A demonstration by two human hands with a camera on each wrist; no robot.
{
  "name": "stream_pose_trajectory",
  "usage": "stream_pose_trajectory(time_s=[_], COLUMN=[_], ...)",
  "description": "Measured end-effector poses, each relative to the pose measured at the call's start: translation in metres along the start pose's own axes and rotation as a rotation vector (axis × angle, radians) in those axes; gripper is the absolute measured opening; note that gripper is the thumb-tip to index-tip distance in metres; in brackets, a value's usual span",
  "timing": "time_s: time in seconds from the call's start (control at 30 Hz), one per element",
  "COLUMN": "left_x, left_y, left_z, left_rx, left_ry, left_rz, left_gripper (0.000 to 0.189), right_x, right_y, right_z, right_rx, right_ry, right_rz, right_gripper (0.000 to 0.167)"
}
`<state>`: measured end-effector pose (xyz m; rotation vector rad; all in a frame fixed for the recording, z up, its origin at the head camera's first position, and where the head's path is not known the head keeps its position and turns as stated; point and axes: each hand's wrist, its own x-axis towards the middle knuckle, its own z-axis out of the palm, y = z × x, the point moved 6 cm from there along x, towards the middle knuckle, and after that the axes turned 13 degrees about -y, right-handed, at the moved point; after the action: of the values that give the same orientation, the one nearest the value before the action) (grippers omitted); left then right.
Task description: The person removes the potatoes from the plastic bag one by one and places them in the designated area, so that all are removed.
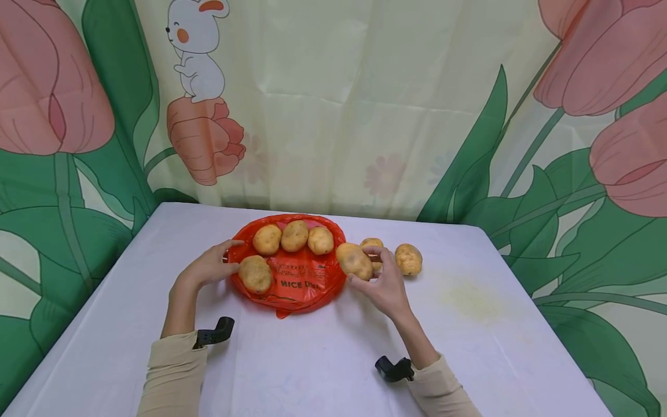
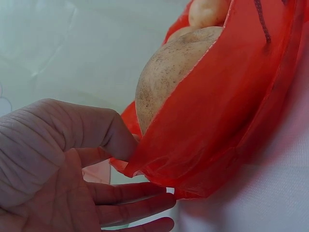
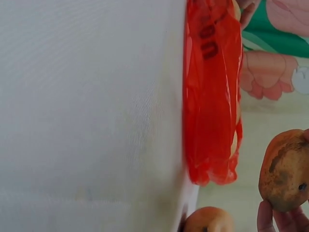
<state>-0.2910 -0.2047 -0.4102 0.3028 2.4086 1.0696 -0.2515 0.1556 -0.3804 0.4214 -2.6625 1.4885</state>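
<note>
A round red plastic bag (image 1: 315,269) with dark print lies spread on the table, its rim raised around it. Three potatoes (image 1: 294,236) sit in a row along its back, and another potato (image 1: 255,274) is at its front left. My left hand (image 1: 204,268) pinches the left rim between thumb and index finger; in the left wrist view its other fingers (image 2: 133,209) extend below the plastic. Just past the bag's right edge, my right hand (image 1: 387,288) holds a potato (image 1: 354,262) in its fingertips, raised off the table; brown marks show on this potato (image 3: 286,169) in the right wrist view.
Right of the bag, a potato (image 1: 409,259) lies on the white-covered table (image 1: 323,370). Another potato (image 1: 372,242) is partly hidden behind my right hand. A curtain (image 1: 312,116) printed with tulips and a rabbit hangs behind the table's far edge.
</note>
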Motion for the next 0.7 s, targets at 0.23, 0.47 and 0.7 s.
stream_pose_trajectory(time_s=[0.23,0.47,0.7], left_x=[0.001,0.0,0.002], left_y=[-0.001,-0.001,0.0], left_z=[0.001,0.001,0.0], left_rx=[0.002,-0.001,0.007], left_ry=[-0.003,0.001,0.011], left_rz=[-0.016,-0.009,0.019], left_gripper=[0.066,0.066,0.065], right_x=[-0.002,-0.004,-0.007], right_y=[0.01,0.015,0.022], right_z=[-0.01,-0.025,-0.038], right_rx=[-0.009,0.003,-0.017], right_ry=[0.04,0.089,0.136], right_rz=[0.055,0.071,0.063], right_gripper=[0.063,0.063,0.062])
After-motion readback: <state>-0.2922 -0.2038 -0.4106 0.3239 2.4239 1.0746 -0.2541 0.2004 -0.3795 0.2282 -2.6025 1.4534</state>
